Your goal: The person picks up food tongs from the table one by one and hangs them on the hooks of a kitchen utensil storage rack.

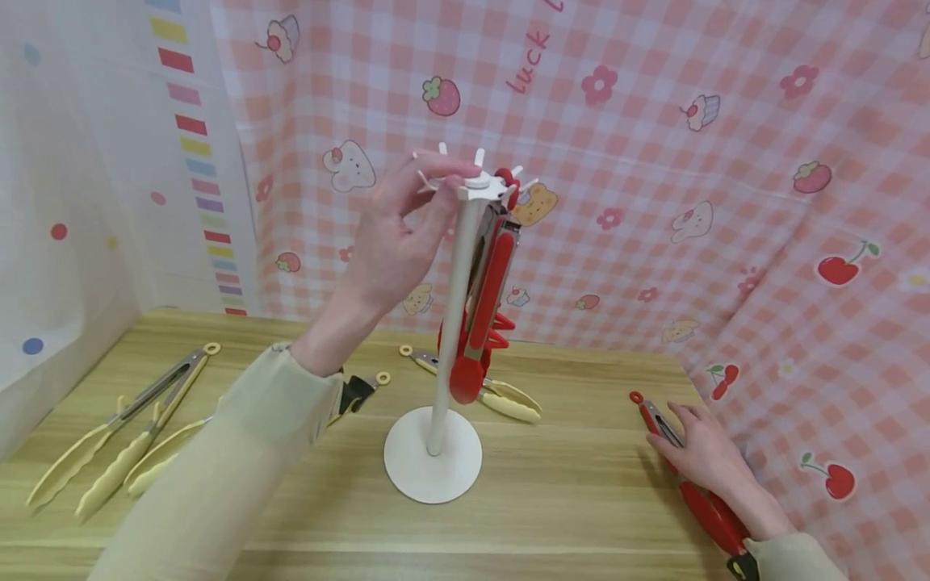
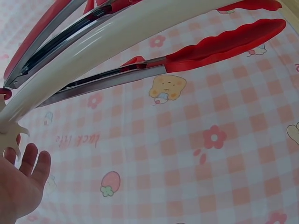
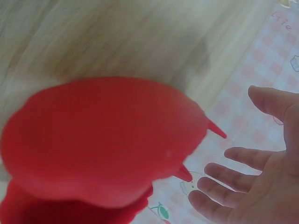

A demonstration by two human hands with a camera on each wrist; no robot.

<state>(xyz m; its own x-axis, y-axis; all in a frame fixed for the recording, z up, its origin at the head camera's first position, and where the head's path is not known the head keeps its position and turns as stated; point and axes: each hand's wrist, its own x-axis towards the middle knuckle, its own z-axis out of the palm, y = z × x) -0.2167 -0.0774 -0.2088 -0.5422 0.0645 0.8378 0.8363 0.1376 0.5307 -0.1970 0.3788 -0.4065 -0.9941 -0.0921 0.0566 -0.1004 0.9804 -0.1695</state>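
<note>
The white stand (image 1: 454, 298) rises upright from the wooden table (image 1: 574, 484), and my left hand (image 1: 395, 246) pinches its top between thumb and fingers. Red tongs (image 1: 492, 290) hang from its hooks. To the right lie more red tongs, on the tabletop (image 1: 708, 512); my right hand (image 1: 708, 456) is over them, fingers loose and spread, grasping nothing. Yellow tongs (image 1: 116, 476) lie at the left, others (image 1: 512, 403) behind the stand, with a pink checked curtain (image 1: 625, 161) beyond
</note>
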